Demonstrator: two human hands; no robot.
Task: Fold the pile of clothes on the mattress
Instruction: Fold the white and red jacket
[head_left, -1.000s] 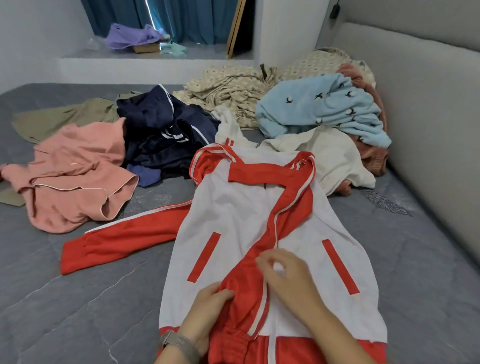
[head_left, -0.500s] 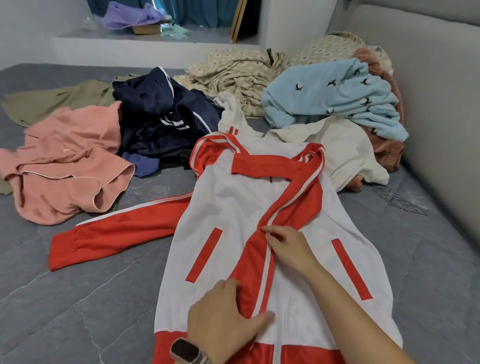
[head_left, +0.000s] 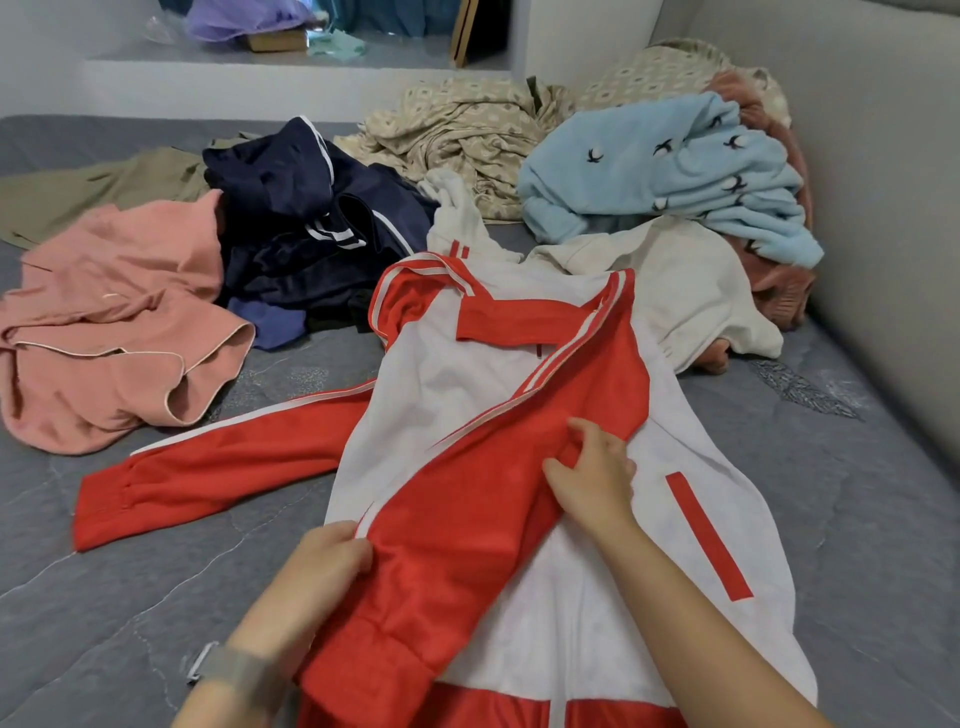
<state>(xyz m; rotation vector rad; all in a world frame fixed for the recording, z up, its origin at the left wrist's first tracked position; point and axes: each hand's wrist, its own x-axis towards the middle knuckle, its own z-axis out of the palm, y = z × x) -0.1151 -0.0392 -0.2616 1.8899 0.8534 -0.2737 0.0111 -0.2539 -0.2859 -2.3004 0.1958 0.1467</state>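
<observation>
A red and white track jacket (head_left: 457, 384) lies face up on the grey mattress (head_left: 104, 597). One red sleeve (head_left: 218, 467) stretches out to the left. The other red sleeve (head_left: 467, 530) lies diagonally across the jacket's chest. My left hand (head_left: 322, 566) grips that sleeve near its cuff at the lower left. My right hand (head_left: 592, 478) pinches the sleeve's fabric higher up, near the jacket's middle. Behind the jacket lies the pile: a pink garment (head_left: 114, 322), a navy one (head_left: 311, 228), a light blue one (head_left: 665, 171) and a cream one (head_left: 670, 291).
A padded grey headboard (head_left: 883, 182) runs along the right side. A beige patterned sheet (head_left: 467, 130) and an olive garment (head_left: 88, 187) lie at the back. A white ledge (head_left: 260, 78) behind the mattress holds purple cloth.
Both hands have left the jacket's front opening. The right sleeve now lies folded diagonally across the chest, with my left hand at its cuff end and my right hand further up.
</observation>
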